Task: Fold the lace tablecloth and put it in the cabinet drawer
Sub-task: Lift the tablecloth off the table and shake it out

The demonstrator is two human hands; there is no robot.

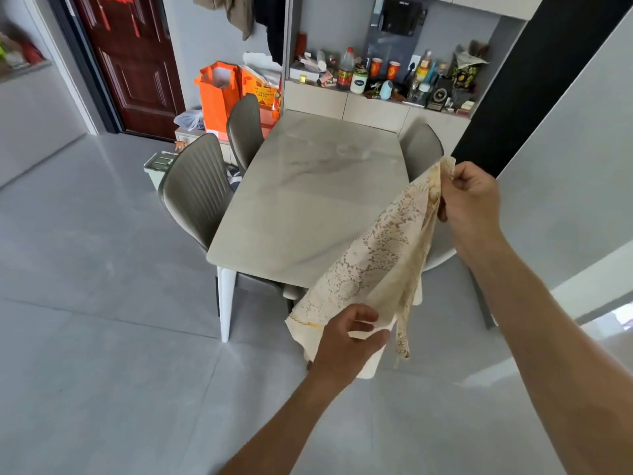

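Observation:
The cream lace tablecloth (380, 255) hangs in the air, stretched slantwise over the near right corner of the marble dining table (308, 186). My right hand (471, 197) pinches its upper end, raised at the right. Lower down, my left hand (346, 341) grips the bottom edge in front of the table's near end. A loose tail of lace dangles between the two hands. The cabinet (346, 102) with flat pale fronts stands behind the table's far end; no drawer is open.
Grey chairs (195, 190) stand along the table's left side, and another chair (423, 145) at the far right. Bottles and jars (359, 75) crowd the cabinet counter. Orange bags (219, 94) sit by the dark red door (133, 63). Grey tiled floor lies to the left.

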